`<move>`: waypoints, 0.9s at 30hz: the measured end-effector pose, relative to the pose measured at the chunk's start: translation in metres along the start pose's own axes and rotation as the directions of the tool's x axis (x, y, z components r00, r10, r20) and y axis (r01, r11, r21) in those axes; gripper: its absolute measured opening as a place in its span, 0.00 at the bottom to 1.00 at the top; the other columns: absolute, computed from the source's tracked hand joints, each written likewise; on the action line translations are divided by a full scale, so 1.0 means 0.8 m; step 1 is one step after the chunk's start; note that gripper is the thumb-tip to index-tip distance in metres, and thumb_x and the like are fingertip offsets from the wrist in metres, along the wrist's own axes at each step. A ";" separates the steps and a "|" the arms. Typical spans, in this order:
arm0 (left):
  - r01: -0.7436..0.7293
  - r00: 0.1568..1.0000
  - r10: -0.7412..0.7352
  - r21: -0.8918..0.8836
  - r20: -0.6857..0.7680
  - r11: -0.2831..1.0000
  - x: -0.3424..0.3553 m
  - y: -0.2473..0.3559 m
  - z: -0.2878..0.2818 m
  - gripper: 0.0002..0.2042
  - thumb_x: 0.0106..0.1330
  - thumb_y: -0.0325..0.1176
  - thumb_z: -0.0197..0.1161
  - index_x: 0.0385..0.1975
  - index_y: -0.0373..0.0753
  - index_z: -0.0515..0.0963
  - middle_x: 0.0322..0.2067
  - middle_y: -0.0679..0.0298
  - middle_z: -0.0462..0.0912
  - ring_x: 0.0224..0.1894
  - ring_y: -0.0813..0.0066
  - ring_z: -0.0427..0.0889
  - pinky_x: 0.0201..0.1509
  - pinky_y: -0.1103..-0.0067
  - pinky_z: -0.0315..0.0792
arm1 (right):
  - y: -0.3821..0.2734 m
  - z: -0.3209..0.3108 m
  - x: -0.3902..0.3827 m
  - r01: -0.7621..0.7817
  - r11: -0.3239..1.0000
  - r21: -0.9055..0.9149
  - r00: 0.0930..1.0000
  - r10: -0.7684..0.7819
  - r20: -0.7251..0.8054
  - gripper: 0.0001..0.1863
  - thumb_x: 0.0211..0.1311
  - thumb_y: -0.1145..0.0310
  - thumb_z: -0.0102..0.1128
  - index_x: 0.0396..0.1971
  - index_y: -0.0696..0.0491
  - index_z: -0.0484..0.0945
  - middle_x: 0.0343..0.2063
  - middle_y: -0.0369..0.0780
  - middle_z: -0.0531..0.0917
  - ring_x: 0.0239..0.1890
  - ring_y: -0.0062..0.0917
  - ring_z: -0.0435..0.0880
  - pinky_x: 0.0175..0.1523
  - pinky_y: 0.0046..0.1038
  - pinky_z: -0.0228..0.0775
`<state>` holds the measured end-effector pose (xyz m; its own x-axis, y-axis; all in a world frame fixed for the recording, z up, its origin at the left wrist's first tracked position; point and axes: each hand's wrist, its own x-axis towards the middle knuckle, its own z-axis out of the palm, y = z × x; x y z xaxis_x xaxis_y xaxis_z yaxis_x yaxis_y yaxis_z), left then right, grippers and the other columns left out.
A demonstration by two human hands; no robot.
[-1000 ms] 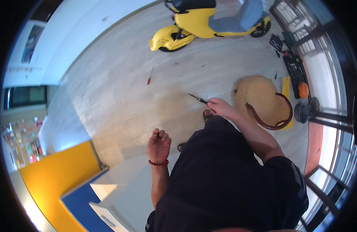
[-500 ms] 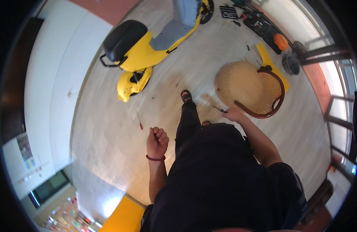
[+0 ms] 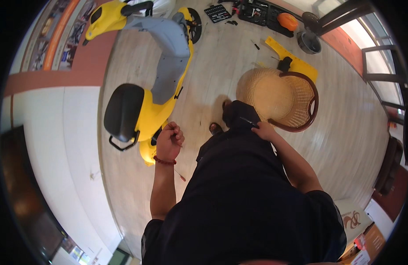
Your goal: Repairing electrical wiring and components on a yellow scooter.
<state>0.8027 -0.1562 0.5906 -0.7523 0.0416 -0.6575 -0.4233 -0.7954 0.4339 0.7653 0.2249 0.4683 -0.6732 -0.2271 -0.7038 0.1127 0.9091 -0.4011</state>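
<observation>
My left hand (image 3: 169,140) is curled closed in front of me, a red bead bracelet at its wrist. Whatever its fingers may hold is too small to name. In view it overlaps the rear of a yellow and grey scooter (image 3: 162,106) with a black seat (image 3: 123,110). My right hand (image 3: 263,131) is closed around a slim tool (image 3: 248,121) with a thin metal shaft, over my dark trouser leg. Its handle is mostly hidden by the fingers. A red-handled screwdriver (image 3: 182,178) lies on the floor below my left hand.
A wicker chair (image 3: 310,104) with a brown rim stands right of my legs. Beyond it lie a yellow panel (image 3: 303,68), a grey pot (image 3: 309,42), an open tool case (image 3: 257,13) with an orange item (image 3: 287,21), and a socket set (image 3: 217,13). White cabinets (image 3: 58,145) line the left.
The view has turned, so more of the scooter's front shows. My leg has swung forward beside the chair. My left hand now overlaps the scooter's rear; my right hand still grips the slim tool.
</observation>
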 end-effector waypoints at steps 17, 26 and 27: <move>0.048 0.956 -0.054 -0.028 -0.289 0.998 0.260 0.081 0.116 0.13 0.55 0.18 0.43 0.37 0.39 0.70 0.26 0.66 0.69 0.20 0.79 0.65 0.22 0.84 0.61 | -0.099 -0.318 0.233 0.109 0.994 0.005 0.950 -0.106 0.293 0.18 0.50 0.57 0.55 0.31 0.58 0.78 0.33 0.50 0.79 0.40 0.44 0.77 0.46 0.38 0.69; 0.146 0.894 -0.150 -0.042 -0.422 0.988 0.313 0.119 0.158 0.11 0.58 0.22 0.43 0.38 0.39 0.68 0.23 0.66 0.68 0.19 0.79 0.64 0.20 0.83 0.60 | -0.094 -0.360 0.284 0.070 0.997 0.024 0.915 -0.074 0.396 0.18 0.49 0.57 0.53 0.31 0.58 0.79 0.33 0.49 0.80 0.40 0.42 0.78 0.46 0.38 0.69; 0.155 0.885 -0.147 -0.018 -0.442 0.988 0.324 0.122 0.154 0.10 0.57 0.23 0.45 0.38 0.39 0.68 0.22 0.66 0.68 0.18 0.79 0.64 0.20 0.83 0.60 | -0.090 -0.357 0.286 0.070 0.997 0.042 0.925 -0.081 0.370 0.18 0.49 0.57 0.54 0.31 0.58 0.79 0.33 0.49 0.80 0.40 0.42 0.78 0.46 0.38 0.69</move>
<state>0.5041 -0.1484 0.5386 -0.3802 -0.1135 -0.9179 -0.5259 -0.7898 0.3155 0.3944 0.2074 0.5038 -0.3615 -0.4130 -0.8359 0.0957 0.8754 -0.4739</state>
